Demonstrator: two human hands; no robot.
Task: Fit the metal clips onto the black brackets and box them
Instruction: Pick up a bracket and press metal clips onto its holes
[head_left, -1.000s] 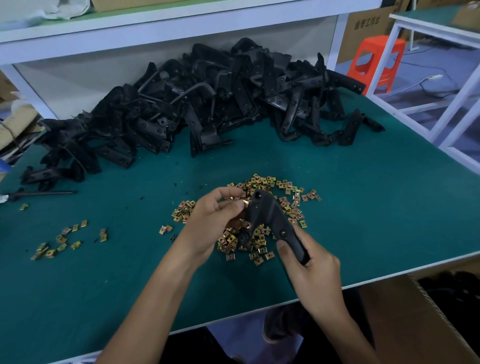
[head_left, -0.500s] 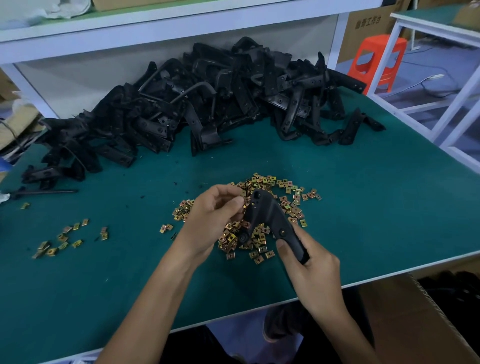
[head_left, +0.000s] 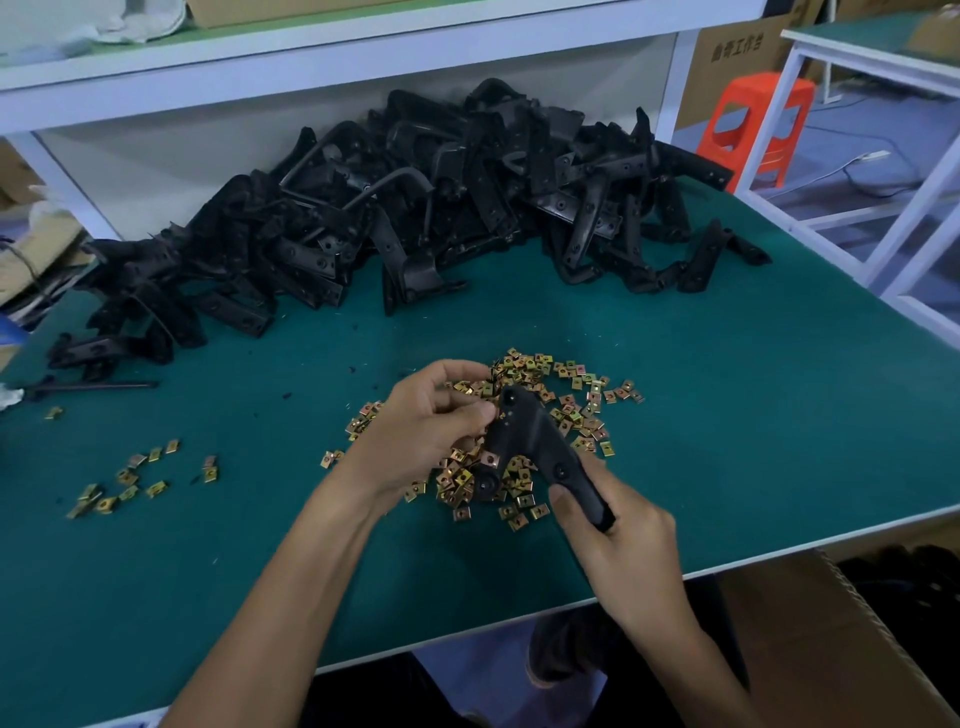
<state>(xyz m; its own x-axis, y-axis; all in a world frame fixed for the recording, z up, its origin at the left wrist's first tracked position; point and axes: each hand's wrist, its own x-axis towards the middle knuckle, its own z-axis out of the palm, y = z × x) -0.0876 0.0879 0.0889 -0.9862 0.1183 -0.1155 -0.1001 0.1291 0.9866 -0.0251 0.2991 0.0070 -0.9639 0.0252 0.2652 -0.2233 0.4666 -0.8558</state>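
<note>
Two hands, one bracket (head_left: 524, 431): my right hand (head_left: 618, 545) grips its lower arm, left hand (head_left: 415, 431) pinches the top, above the loose clips (head_left: 582, 405).

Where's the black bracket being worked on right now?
The bracket is low centre in the head view, over the clip pile; right hand grips its lower end, left hand touches its top.

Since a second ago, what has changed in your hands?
Barely. The left hand closed in on the upper end of the black angled bracket, thumb now against it, hiding the gold clip it pinched. The right hand grips the lower arm as before; loose gold metal clips and bracket heap unmoved.
</note>
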